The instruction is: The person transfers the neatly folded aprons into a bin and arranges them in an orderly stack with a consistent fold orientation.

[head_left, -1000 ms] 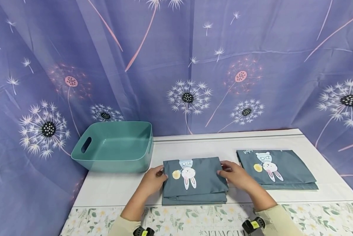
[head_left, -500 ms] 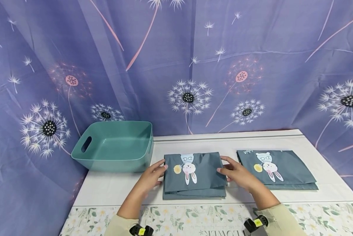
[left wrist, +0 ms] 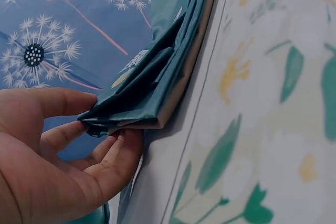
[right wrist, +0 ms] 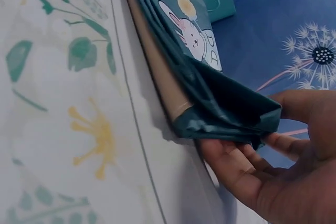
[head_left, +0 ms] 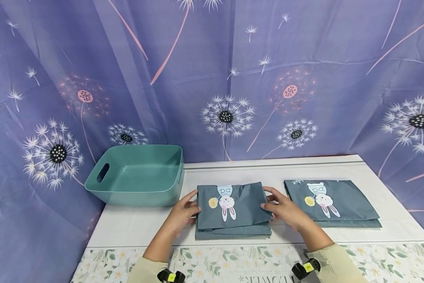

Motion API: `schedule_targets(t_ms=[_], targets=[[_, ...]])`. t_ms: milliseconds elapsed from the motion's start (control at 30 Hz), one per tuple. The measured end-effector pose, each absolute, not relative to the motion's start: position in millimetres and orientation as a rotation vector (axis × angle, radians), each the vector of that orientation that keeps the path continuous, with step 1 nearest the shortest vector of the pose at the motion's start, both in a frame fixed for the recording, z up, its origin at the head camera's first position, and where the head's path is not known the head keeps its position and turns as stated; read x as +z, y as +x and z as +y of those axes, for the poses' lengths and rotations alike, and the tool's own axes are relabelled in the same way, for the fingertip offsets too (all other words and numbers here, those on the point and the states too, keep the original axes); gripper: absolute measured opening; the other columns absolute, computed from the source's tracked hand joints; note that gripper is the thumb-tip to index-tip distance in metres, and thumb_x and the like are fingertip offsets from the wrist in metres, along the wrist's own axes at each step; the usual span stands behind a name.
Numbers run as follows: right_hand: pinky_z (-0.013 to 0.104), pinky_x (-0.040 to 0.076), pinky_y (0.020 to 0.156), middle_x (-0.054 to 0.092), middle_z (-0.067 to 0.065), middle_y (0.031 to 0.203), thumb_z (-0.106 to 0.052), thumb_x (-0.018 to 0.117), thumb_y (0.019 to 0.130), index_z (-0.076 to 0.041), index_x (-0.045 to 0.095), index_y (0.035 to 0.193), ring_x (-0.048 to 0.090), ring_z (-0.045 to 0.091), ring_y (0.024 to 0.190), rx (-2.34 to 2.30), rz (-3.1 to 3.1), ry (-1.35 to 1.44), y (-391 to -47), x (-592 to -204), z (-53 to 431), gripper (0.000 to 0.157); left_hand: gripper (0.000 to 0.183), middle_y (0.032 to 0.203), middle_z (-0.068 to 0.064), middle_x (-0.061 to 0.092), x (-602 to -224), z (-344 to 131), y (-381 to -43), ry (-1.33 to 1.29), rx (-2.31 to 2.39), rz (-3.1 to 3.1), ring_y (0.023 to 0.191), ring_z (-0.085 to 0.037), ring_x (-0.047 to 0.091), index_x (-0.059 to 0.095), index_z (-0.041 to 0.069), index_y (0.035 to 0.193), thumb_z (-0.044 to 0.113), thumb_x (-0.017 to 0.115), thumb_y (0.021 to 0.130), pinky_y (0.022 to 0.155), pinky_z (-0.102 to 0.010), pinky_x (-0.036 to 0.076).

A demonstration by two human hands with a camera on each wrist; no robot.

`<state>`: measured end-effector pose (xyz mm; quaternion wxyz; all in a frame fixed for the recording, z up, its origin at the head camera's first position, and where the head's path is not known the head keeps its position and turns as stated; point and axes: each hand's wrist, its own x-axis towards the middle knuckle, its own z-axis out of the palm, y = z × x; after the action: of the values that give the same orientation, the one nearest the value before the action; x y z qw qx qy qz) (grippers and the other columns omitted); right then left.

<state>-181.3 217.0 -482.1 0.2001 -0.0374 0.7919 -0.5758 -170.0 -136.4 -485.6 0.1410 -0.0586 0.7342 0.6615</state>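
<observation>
At the bottom edge of the head view, two pale sleeves come in, each wrist wearing a black band with a yellow label. Beneath them runs a flowered strip of the desk's cover, with large lettering partly cut off at the edge.

Just above, at the lower centre, lies the cloth, dark teal and folded into a rectangle, its layers showing along the near edge. A white rabbit is printed on it, ears pointing down the frame. The left hand pinches its left side: the left wrist view shows the fingers bent under the edge, closed up to the fabric. The right hand pinches the opposite side in the same manner, its fingers nearly together with the layers between them. Whether the whole cloth is clear of the desk, I cannot tell.

Right of centre, near the right hand, a second cloth of the same colour and print lies folded on the white part of the desk. A green bin with a slot in its side stands left of centre, apart from the cloth. Behind everything hangs a purple curtain printed with dandelions.
</observation>
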Motion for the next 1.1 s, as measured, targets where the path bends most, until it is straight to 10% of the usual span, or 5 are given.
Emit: schedule_targets(t_ms=[300, 500, 667, 900, 1100], targets=[[0.029, 0.041, 0.056, 0.045, 0.006, 0.103, -0.02, 0.063, 0.099, -0.019, 0.03, 0.159, 0.038, 0.012, 0.065, -1.62, 2.242, -0.011, -183.7, -488.5, 213.1, 0.068, 0.07, 0.127, -0.02, 0.057, -489.5, -135.4, -169.3, -0.173, 1.89, 2.136, 0.081, -0.019, 0.06, 0.038, 0.019, 0.157, 0.0, 0.059, 0.094, 0.061, -0.032, 0.054], [0.03, 0.045, 0.066, 0.044, 0.022, 0.133, -0.023, 0.06, 0.101, -0.003, 0.023, 0.16, 0.039, 0.014, 0.067, -1.608, 2.214, -0.012, -182.5, -489.4, 214.2, 0.072, 0.069, 0.125, -0.022, 0.061, -490.6, -136.8, -171.2, -0.158, 1.858, 2.165, 0.081, -0.018, 0.062, 0.032, 0.004, 0.157, 0.002, 0.06, 0.093, 0.064, -0.032, 0.055], [0.044, 0.056, 0.093, 0.025, 0.035, 0.159, -0.028, 0.056, 0.102, 0.01, 0.021, 0.156, 0.057, 0.042, 0.12, -1.623, 2.161, -0.014, -179.6, -488.0, 214.3, 0.075, 0.057, 0.134, -0.026, 0.061, -492.9, -138.4, -170.8, -0.174, 1.841, 2.129, 0.09, -0.015, 0.068, 0.045, -0.009, 0.145, 0.006, 0.061, 0.093, 0.076, -0.032, 0.059], [0.032, 0.058, 0.076, 0.051, 0.011, 0.104, -0.035, 0.054, 0.102, 0.002, 0.021, 0.159, 0.041, 0.009, 0.064, -1.676, 2.054, 0.101, -178.6, -485.9, 215.0, 0.075, 0.058, 0.134, -0.024, 0.062, -492.5, -141.5, -167.8, -0.124, 1.857, 2.011, 0.088, -0.013, 0.067, 0.043, -0.003, 0.148, 0.006, 0.06, 0.094, 0.074, -0.03, 0.058], [0.031, 0.059, 0.06, 0.05, 0.011, 0.113, -0.043, 0.047, 0.106, -0.004, 0.023, 0.158, 0.051, 0.01, 0.061, -1.723, 1.955, 0.071, -180.1, -486.5, 218.5, 0.07, 0.067, 0.129, -0.022, 0.065, -491.3, -143.2, -165.5, -0.098, 1.856, 1.954, 0.084, -0.014, 0.067, 0.032, 0.007, 0.157, 0.006, 0.059, 0.095, 0.07, -0.033, 0.06]])
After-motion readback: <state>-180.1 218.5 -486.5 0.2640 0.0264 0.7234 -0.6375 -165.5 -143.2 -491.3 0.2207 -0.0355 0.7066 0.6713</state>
